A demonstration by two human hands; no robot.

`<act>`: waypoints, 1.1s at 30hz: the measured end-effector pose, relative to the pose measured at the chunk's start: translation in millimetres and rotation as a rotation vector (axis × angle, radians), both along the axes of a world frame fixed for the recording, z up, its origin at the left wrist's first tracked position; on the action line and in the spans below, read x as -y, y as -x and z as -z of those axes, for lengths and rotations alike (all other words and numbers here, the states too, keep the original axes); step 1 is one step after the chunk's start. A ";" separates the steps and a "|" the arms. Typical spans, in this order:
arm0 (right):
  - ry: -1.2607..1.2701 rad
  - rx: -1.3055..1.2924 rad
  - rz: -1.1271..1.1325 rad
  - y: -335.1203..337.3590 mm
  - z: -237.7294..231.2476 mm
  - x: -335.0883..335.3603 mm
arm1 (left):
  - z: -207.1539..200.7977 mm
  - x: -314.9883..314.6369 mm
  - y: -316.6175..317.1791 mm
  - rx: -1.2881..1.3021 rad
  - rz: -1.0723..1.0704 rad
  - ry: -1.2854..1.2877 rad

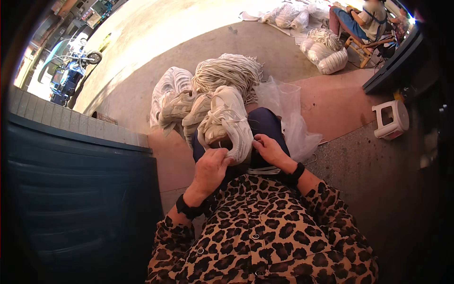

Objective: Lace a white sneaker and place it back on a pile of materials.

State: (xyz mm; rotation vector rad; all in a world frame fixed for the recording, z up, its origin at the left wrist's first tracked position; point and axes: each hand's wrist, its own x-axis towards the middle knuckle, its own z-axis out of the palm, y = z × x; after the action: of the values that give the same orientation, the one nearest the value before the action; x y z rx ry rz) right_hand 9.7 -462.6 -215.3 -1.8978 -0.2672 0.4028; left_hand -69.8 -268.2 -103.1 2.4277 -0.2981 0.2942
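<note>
A cream-white sneaker (230, 116) with laces across its front rests on my lap, its opening towards me. My left hand (211, 169) is closed on the rim of that opening at the heel end. At the sneaker's right side is my right hand (273, 152), its thumb and forefinger drawn together beside the shoe's edge; what they pinch, if anything, is too small to make out. More pale sneakers (176, 110) lie just beyond, to the left. Behind them is a thick bundle of off-white shoelaces (228, 73).
A white wrapped bundle (171, 83) and a clear plastic bag (283, 111) flank the laces. A dark blue panel (85, 189) stands at left, a white stool (391, 119) at right. Farther off are wrapped bundles (326, 54), a seated person (369, 21) and a blue three-wheeler (68, 71).
</note>
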 end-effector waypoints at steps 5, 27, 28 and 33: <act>0.070 -0.155 -0.052 8.1 -8.1 -2.0 | -12.6 -46.2 17.8 -0.369 -0.208 0.606; 0.070 -0.117 -0.027 7.9 16.5 -13.9 | 12.2 -47.1 40.0 -0.348 -0.269 0.892; 0.096 -0.126 -0.055 7.7 14.4 -13.5 | 18.2 -42.9 41.5 -0.327 -0.216 0.673; 0.053 -0.119 0.014 11.2 22.9 -19.7 | 48.6 -10.2 26.8 -0.110 -0.049 0.087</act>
State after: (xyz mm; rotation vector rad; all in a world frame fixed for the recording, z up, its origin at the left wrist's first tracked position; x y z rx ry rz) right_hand -1.5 -442.9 -238.2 -1.9182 -0.1659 0.5159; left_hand -96.7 -258.1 -151.8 2.3576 -0.1731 0.1898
